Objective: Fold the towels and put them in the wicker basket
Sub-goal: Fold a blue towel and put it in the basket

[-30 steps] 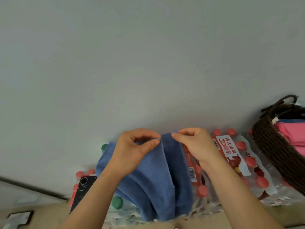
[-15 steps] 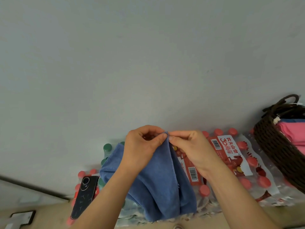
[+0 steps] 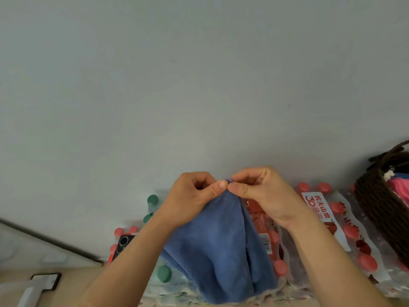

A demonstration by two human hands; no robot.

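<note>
Shrink-wrapped packs of red-capped bottles (image 3: 338,227) lie behind and below your hands, with a few green-capped bottles (image 3: 152,200) at their left end and a dark phone (image 3: 122,244) lying at the lower left. A grey wall (image 3: 199,85) fills the upper view. The basket (image 3: 380,209) sits at the far right, cut off by the edge and well apart from your hands, with a pink towel (image 3: 400,185) inside it. Your forearms cross in front of the towel (image 3: 217,251) on both sides and hide its outer edges. Your left hand (image 3: 192,198) pinches the towel's top between thumb and forefinger, and your right hand (image 3: 263,193) pinches the same spot, the two thumbs touching. The towel is blue and plush; it hangs from that pinch in front of the packs, widening downward in long vertical folds, its hem near the bottom of the view
</note>
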